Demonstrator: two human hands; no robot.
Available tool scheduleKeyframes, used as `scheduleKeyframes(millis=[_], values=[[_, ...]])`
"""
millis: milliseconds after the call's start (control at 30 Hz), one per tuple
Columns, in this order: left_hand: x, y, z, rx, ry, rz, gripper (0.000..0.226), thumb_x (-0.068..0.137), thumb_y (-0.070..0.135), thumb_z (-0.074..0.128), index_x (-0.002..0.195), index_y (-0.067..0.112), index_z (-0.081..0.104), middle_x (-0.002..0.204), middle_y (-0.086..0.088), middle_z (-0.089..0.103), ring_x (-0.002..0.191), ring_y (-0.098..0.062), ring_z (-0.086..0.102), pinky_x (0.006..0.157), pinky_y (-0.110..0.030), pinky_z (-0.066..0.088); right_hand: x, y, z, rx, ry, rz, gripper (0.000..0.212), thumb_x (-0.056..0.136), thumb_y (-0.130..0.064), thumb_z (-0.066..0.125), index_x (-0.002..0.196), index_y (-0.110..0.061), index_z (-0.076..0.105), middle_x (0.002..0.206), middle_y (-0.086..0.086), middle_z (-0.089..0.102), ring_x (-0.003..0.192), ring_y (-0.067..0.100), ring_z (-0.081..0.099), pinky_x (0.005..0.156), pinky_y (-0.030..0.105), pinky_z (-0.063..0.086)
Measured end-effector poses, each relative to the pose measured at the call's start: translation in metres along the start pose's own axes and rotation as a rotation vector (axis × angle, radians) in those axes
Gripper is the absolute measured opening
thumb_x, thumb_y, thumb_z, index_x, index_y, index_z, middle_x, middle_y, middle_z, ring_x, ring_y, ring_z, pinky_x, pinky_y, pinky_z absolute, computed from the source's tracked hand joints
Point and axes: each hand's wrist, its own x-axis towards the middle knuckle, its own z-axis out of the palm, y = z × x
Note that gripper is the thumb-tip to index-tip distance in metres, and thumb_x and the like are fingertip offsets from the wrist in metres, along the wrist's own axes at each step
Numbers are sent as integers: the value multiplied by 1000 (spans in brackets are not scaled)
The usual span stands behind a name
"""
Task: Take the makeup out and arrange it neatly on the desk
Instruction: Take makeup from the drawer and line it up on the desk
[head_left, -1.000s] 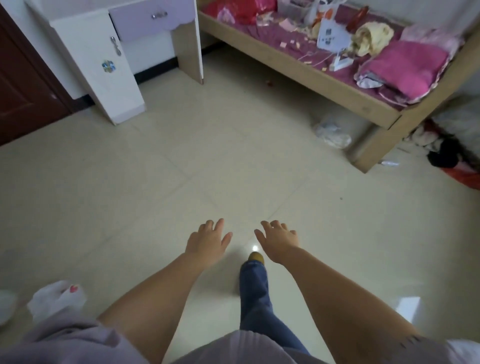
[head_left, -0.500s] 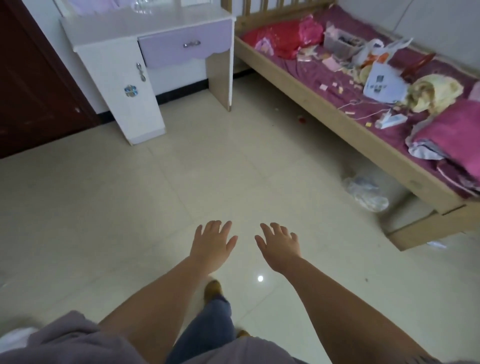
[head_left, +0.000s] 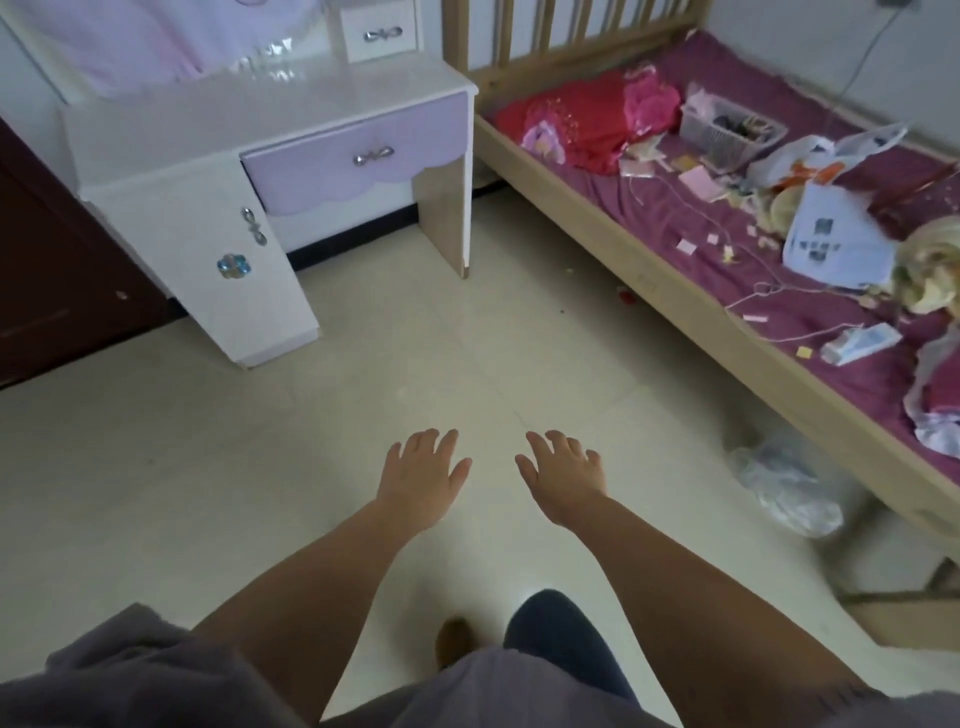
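A white desk (head_left: 208, 124) with a lilac drawer (head_left: 358, 156) stands at the upper left, its top bare apart from a small white drawer unit (head_left: 379, 31) at the back. No makeup is plainly visible. My left hand (head_left: 423, 480) and my right hand (head_left: 563, 478) are stretched out side by side above the tiled floor, palms down, fingers straight, holding nothing. Both are well short of the desk.
A wooden bed (head_left: 644, 280) with a purple sheet runs along the right, strewn with a plastic basket (head_left: 727, 127), bags, paper scraps and red cloth (head_left: 576, 124). A crumpled clear bag (head_left: 784, 483) lies on the floor beside it. A dark door (head_left: 47, 270) is at left.
The view has risen and moved toward the desk and bed, which now look larger and closer. My hands stay outstretched and empty; my feet have stepped forward.
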Motion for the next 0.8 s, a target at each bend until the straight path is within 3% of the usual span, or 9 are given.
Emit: scheduleKeyframes(millis=[67,133,200,300,433,533,800], values=[[42,-6,-11,-14,38,-29,53,98,46,25,144,19,33,144,-6,41,132,-24,39,107,-42,31,42,2,-21,-6,-8,-18,51,100,-47,18,146,-25,22,152,3,27,137,24,29,110,43,26],[84,-11,-23,-66,93,-56,58,93,48,24,130,14,53,123,-12,60,111,-30,59,91,-45,45,88,4,-41,-19,-14,-40,51,100,-47,17,146,-26,21,152,3,26,137,24,29,110,42,25],[131,-22,-34,-108,130,-71,65,89,50,20,121,11,60,111,-15,66,98,-32,65,82,-45,50,140,7,-61,-44,-12,-76,52,100,-47,16,147,-26,19,153,3,26,137,24,29,111,42,25],[202,-31,-61,-107,70,-133,65,94,53,10,142,17,36,140,-10,45,125,-27,46,103,-40,37,219,14,-95,-83,-11,-136,53,100,-47,16,148,-26,17,153,4,26,137,25,31,111,43,26],[283,-47,-99,-135,83,-230,85,80,61,-8,146,20,27,147,-7,38,131,-24,39,107,-37,34,314,24,-147,-165,1,-243,53,100,-48,19,148,-24,18,150,5,31,133,26,36,107,42,31],[337,-62,-118,-175,75,-304,60,97,53,16,145,20,27,145,-8,39,129,-26,41,106,-39,35,385,22,-184,-217,3,-310,53,100,-47,20,148,-23,19,150,6,32,133,26,38,106,42,32],[466,-156,-163,-307,81,-477,55,100,46,24,147,19,24,146,-8,37,130,-26,39,106,-40,34,557,-67,-231,-226,-29,-480,53,100,-46,20,148,-21,20,146,7,36,128,26,41,102,41,34]])
